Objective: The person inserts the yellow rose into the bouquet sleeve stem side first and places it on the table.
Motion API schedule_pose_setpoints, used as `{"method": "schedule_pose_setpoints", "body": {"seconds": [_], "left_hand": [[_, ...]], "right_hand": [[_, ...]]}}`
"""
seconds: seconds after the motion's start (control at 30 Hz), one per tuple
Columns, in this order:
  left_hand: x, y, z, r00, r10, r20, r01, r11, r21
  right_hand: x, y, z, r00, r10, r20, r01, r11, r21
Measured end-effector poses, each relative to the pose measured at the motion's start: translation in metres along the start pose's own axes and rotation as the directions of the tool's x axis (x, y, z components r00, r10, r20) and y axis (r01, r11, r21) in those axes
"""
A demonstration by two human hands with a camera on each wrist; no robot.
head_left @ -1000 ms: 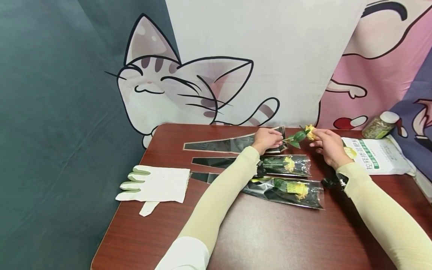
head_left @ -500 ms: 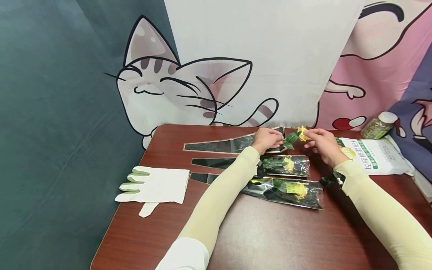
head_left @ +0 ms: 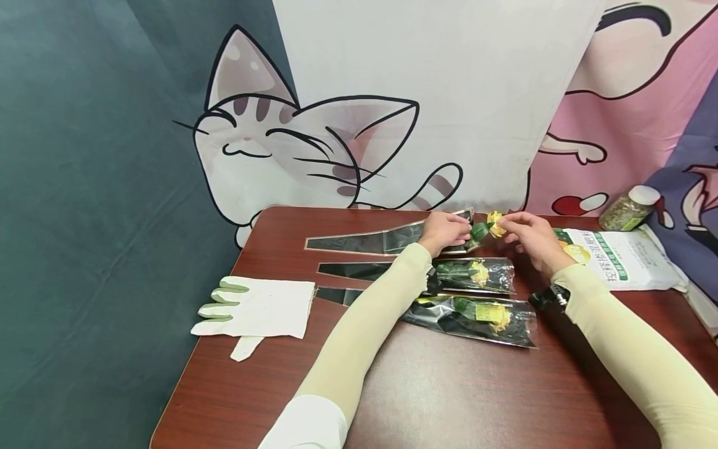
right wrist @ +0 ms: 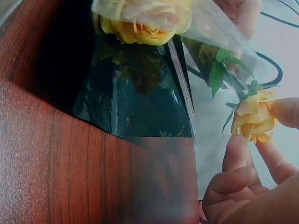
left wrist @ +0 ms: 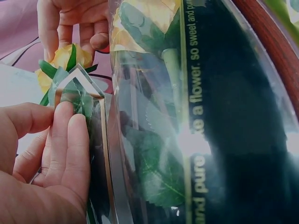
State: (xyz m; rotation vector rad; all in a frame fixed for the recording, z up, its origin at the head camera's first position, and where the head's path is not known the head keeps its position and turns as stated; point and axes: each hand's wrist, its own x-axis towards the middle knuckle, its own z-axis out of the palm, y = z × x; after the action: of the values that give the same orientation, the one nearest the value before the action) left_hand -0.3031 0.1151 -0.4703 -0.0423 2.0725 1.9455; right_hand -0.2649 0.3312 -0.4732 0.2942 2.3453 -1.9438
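Note:
My right hand [head_left: 531, 240] pinches the bloom of a yellow rose [right wrist: 254, 116] between thumb and fingers. Its stem and lower leaves lie inside a clear-and-black flower sleeve [head_left: 359, 242] at the far side of the table. My left hand [head_left: 444, 233] pinches that sleeve near its open right end; in the left wrist view, thumb and fingers [left wrist: 58, 154] hold its gold-edged rim. The bloom sits just outside the rim, right of my left fingertips. Nearer to me lie two more sleeves, each with a yellow rose inside: one middle [head_left: 479, 273], one front [head_left: 501, 317].
White gloves [head_left: 269, 307] lie at the left of the brown table [head_left: 443, 393]. A white printed bag [head_left: 634, 259] lies at the right, beside my right hand. Behind it a jar with a white lid [head_left: 631, 209] leans on its side. A cartoon-cat cloth [head_left: 336, 143] hangs behind the table.
My right hand has moved left with the rose, and its stem and leaves have slid further into the sleeve. My left hand stays at the sleeve's mouth.

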Motion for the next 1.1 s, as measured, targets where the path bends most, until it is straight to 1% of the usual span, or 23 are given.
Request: {"method": "schedule_pose_setpoints", "body": {"seconds": [0.23, 0.43, 0.6, 0.9, 1.1], "left_hand": [[0.002, 0.001, -0.001, 1.0, -0.003, 0.001, 0.003, 1.0, 0.005], [0.003, 0.003, -0.003, 1.0, -0.009, 0.006, 0.008, 1.0, 0.009], [0.002, 0.005, -0.003, 1.0, -0.006, 0.003, 0.006, 1.0, 0.015], [0.002, 0.005, -0.003, 1.0, 0.001, 0.007, -0.001, 1.0, 0.028], [0.002, 0.006, -0.002, 1.0, -0.002, -0.007, 0.002, 1.0, 0.022]], "right_hand": [[0.001, -0.001, 0.003, 1.0, -0.007, 0.018, 0.009, 0.995, -0.097], [0.003, -0.001, 0.006, 0.999, -0.025, 0.041, 0.029, 0.994, -0.106], [0.004, 0.0, 0.009, 0.994, -0.059, 0.089, 0.069, 0.99, -0.123], [0.011, 0.003, 0.011, 0.984, -0.086, 0.156, 0.118, 0.971, -0.206], [0.012, 0.002, 0.014, 0.98, -0.107, 0.166, 0.146, 0.959, -0.243]]}}
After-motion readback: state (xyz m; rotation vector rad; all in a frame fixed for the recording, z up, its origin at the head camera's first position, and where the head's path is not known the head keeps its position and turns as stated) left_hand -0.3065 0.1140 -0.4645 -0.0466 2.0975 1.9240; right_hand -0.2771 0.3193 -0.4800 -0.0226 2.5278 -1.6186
